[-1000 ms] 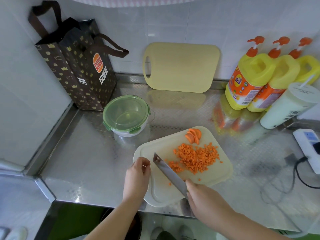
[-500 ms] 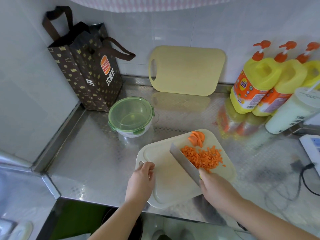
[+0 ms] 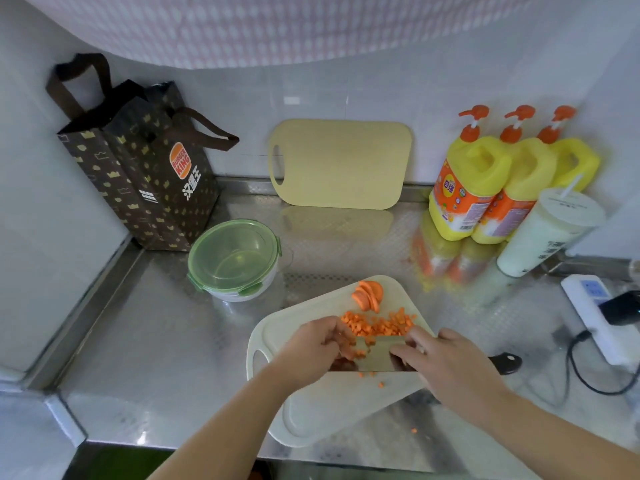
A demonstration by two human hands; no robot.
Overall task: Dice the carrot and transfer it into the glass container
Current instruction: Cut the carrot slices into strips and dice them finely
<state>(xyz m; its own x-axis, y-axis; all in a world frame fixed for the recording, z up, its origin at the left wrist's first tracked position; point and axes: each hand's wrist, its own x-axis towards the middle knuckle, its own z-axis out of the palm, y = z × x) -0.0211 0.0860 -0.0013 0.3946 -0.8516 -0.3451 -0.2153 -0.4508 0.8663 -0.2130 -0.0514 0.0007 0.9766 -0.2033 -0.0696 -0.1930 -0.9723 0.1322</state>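
Over the cutting board [image 3: 311, 415], the knife [image 3: 376, 359] was held flat by the right hand [image 3: 450, 368], grip clamped near the blade's heel. The left hand [image 3: 317, 344] was curled palm-down against the diced carrot [image 3: 377, 326]; its grip could not be told. The glass container [image 3: 235, 261] was seen lidded, well apart.

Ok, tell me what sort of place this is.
Most likely a kitchen worktop, perhaps a home one: a stainless steel counter against a tiled wall, a cutting board with diced carrot and a knife held over it, and pump bottles of what looks like dish soap.
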